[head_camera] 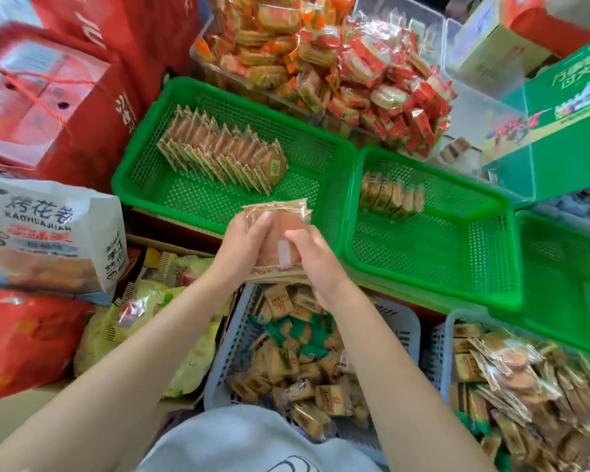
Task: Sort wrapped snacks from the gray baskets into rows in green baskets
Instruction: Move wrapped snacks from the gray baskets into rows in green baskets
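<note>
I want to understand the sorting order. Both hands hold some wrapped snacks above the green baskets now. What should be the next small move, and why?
Probably carry the held snacks, gripped by the left hand and right hand, forward to the left green basket and stand them at the near end of its row. Their orange filling and gold-edged wrappers look like that row's, not the smaller row in the middle basket.

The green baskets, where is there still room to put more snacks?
The big green basket has bare floor in front of its long snack row and to the right. The middle green basket is bare except for a short row at its back left. The gray baskets below are crowded with loose snacks.
</note>
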### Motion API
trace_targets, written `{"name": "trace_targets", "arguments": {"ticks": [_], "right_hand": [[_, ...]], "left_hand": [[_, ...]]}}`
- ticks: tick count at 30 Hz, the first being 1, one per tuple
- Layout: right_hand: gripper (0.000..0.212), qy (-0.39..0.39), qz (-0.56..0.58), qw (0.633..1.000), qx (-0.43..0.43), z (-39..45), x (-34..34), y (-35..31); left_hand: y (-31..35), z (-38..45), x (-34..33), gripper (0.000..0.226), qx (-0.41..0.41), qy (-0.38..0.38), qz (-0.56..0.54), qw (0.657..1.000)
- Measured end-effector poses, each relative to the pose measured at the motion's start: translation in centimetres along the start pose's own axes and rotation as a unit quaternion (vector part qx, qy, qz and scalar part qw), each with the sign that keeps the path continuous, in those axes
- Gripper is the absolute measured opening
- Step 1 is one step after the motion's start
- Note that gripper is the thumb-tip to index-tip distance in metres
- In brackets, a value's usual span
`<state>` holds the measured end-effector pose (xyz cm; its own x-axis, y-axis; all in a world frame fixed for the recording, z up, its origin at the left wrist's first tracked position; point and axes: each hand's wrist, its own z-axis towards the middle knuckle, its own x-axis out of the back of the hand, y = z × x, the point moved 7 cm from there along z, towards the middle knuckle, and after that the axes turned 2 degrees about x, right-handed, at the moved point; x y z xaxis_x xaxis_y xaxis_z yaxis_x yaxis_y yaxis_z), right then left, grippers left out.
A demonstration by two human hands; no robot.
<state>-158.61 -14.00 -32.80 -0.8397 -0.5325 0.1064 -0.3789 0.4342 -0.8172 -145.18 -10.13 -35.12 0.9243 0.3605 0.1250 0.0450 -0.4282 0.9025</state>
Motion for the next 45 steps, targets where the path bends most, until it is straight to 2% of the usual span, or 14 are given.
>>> {"name": "trace_targets", "arguments": {"ticks": [2, 4, 7, 9, 14, 17, 20, 24, 29, 31, 35, 37, 42, 45], "right_hand": [[0.037, 0.038, -0.029, 0.999, 0.005, 2.6, 0.8, -0.9], [0.045, 0.107, -0.021, 0.994, -0.018, 5.9, 2.4, -1.3], [0.055, 0.181, -0.009, 0.981, -0.073, 10.9, 4.6, -1.4], [0.069, 0.204, -0.036, 0.973, -0.097, 13.8, 5.3, -1.4], [0.083, 0.274, -0.151, 0.947, -0.074, 19.6, 5.6, -2.4], [0.071, 0.218, -0.192, 0.956, -0.03, 22.6, 3.3, -3.3], [0.064, 0.21, -0.228, 0.95, -0.029, 23.9, 2.1, -2.5], [0.065, 0.195, -0.223, 0.953, -0.055, 24.0, 2.1, -1.5], [0.073, 0.122, -0.234, 0.963, -0.053, 21.7, 2.9, -2.4], [0.063, 0.113, -0.248, 0.962, -0.036, 18.8, 3.4, -3.2], [0.008, 0.082, -0.162, 0.981, 0.06, 10.1, 3.6, -3.8], [0.007, 0.057, -0.133, 0.987, 0.076, 5.4, 3.5, -2.7], [0.008, 0.059, -0.129, 0.989, -0.042, -0.1, 5.1, 7.1], [0.005, 0.116, -0.188, 0.968, -0.12, -0.1, 7.5, 13.3]], "left_hand": [[-0.1, 2.3, 1.8, 0.065, -0.022, 0.046, 0.139, 0.989], [-0.6, 3.7, 3.5, 0.06, -0.035, 0.084, 0.303, 0.949], [-3.0, 4.7, 4.0, 0.054, -0.047, 0.044, 0.487, 0.871], [-4.1, 4.9, 3.9, 0.052, -0.059, 0.025, 0.532, 0.844], [-4.5, 5.1, 4.0, 0.046, -0.08, 0.042, 0.528, 0.845], [-4.8, 5.2, 3.9, 0.049, -0.088, 0.063, 0.522, 0.846], [-5.0, 5.2, 3.9, 0.048, -0.098, 0.073, 0.511, 0.851], [-5.0, 5.1, 3.9, 0.046, -0.103, 0.08, 0.508, 0.851], [-5.0, 5.1, 3.9, 0.046, -0.108, 0.079, 0.518, 0.845], [-4.8, 5.0, 3.9, 0.05, -0.105, 0.07, 0.521, 0.844], [-4.3, 5.0, 4.0, 0.052, -0.088, 0.045, 0.524, 0.846], [-4.1, 4.9, 4.2, 0.046, -0.091, 0.044, 0.52, 0.848], [-2.3, 0.0, 2.3, 0.026, -0.222, 0.095, 0.444, 0.863], [-4.8, -3.3, -0.8, 0.019, -0.222, 0.028, 0.468, 0.855]]}}
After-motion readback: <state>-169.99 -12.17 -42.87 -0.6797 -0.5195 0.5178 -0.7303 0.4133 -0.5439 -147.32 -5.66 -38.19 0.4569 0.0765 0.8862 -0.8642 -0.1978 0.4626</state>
